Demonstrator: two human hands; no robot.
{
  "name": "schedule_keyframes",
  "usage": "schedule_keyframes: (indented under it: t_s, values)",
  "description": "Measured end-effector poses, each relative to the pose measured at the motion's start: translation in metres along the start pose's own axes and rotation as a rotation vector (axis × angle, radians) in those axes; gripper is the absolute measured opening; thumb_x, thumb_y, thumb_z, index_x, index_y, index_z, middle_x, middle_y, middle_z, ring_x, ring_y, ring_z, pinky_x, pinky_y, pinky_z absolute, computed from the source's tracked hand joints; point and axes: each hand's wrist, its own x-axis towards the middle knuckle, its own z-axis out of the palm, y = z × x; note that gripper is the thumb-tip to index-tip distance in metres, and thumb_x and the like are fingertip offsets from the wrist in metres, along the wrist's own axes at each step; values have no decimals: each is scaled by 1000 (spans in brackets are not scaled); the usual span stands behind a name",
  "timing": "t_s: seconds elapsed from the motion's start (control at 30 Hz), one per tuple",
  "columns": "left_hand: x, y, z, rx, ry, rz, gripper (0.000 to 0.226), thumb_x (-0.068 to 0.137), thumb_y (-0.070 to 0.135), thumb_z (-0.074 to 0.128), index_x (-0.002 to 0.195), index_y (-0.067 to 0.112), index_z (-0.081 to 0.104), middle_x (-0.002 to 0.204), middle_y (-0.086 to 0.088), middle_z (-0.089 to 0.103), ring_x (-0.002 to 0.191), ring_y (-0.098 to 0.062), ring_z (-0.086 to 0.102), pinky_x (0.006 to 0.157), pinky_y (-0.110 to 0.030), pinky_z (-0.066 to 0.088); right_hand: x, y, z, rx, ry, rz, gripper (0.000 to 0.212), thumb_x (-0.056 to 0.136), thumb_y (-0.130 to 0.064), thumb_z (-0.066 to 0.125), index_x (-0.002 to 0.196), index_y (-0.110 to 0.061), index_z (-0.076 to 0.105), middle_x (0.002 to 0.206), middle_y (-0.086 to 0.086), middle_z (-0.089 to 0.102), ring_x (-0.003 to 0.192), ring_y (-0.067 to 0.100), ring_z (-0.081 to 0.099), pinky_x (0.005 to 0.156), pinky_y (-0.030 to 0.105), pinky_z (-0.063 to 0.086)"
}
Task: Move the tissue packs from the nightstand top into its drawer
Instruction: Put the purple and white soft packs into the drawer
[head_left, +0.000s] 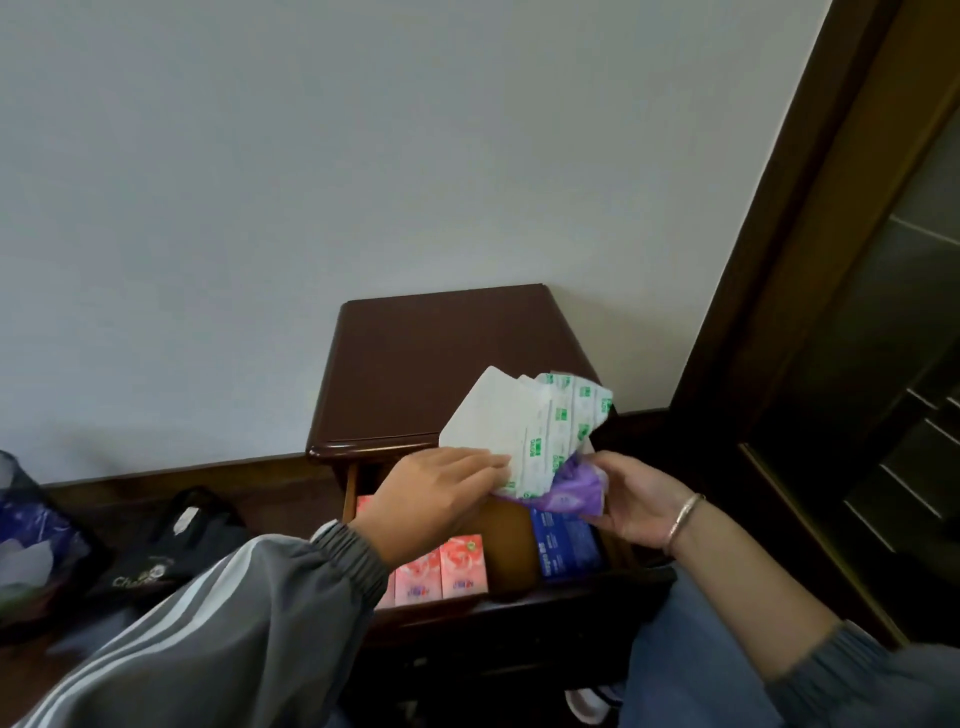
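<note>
Packs first: the white pack, printed with green marks, stands tilted just above the open drawer, right of the frame's centre, its upper end reaching over the front edge of the nightstand. Our left hand holds it by the lower edge. The fingers lie nearly flat across its face and the thumb is hidden beneath. Touching the white pack's lower right corner is a purple pack, crumpled and gripped by our right hand, thumb on top and fingers curled under it.

Both packs are over the drawer and not set down in it. Lower in the drawer we see pink packs standing side by side along its front left, and a blue pack lying at its right side under the purple one. Bare brown wood shows between them. The dark nightstand top carries nothing that we can see.

Further out, a grey sleeve with white stripes covers our left arm in the lower left, and a thin bracelet sits on our right wrist. Blue jeans fill the lower right.

A black bag lies on the floor to the left of the nightstand, and a plastic bag — blue and partly clear — sits at the frame's left edge. A pale wall fills the upper frame, and a dark door frame runs down the right side.
</note>
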Motion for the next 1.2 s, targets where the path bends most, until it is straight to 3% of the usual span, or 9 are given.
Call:
schedule_keyframes:
  t_s: [0.17,0.3,0.4,0.5,0.7,0.8,0.83,0.97,1.2]
  values:
    - [-19,22,-9,-173,-92,-184,28,93,37,53,98,17,72,100,4,75,85,-10,72,67,-22,59,-11,18,-17,-5,91,5,24,86,-11,55,108,-5,64,92,12,69,72,17,66,58,25,57]
    - [-33,28,-24,-96,-21,-391,23,90,32,54,84,18,71,70,9,70,54,-7,64,44,-15,39,-19,25,-39,50,229,-64,28,90,-10,51,115,-2,59,88,12,67,68,18,65,55,24,55]
    - [-37,38,-25,12,-93,-342,10,71,20,77,74,20,68,61,8,64,43,-9,56,36,-20,33,-23,29,-57,121,322,-121,19,91,-10,49,106,-7,60,67,6,69,53,12,65,49,20,54]
    - [-29,51,-8,141,-298,-218,34,45,12,87,72,18,67,67,4,66,42,-10,56,35,-20,37,-25,34,-68,140,343,-135,18,91,-12,48,106,-12,58,70,7,64,58,13,63,51,19,53]
    - [6,57,46,325,-544,-132,26,69,21,73,92,10,71,89,-10,73,54,-16,65,46,-22,48,-33,28,-89,255,363,-204,11,92,-16,47,94,-14,57,74,10,59,63,16,57,48,17,52]
    - [22,57,70,316,-686,-207,31,50,31,85,71,11,73,68,-12,71,41,-15,60,41,-18,42,-38,25,-100,265,354,-239,7,92,-17,48,90,-17,55,80,8,50,69,15,48,51,17,52]
    - [26,55,75,333,-724,-215,30,53,33,84,71,11,73,67,-13,70,42,-17,61,42,-18,43,-40,25,-103,250,340,-246,8,93,-17,48,91,-16,56,82,8,55,70,16,53,53,18,53]
    - [27,35,116,220,-807,-355,32,95,2,32,121,-7,49,120,-28,58,105,-38,61,81,-41,48,-42,29,-103,216,301,-243,21,93,-16,47,103,-8,64,92,8,73,68,15,71,58,25,59]
    - [17,8,134,112,-947,-518,30,99,16,37,120,10,58,121,-11,63,112,-30,59,87,-38,47,-34,36,-94,114,271,-231,24,92,-12,48,109,-3,62,87,13,74,67,21,72,53,30,57]
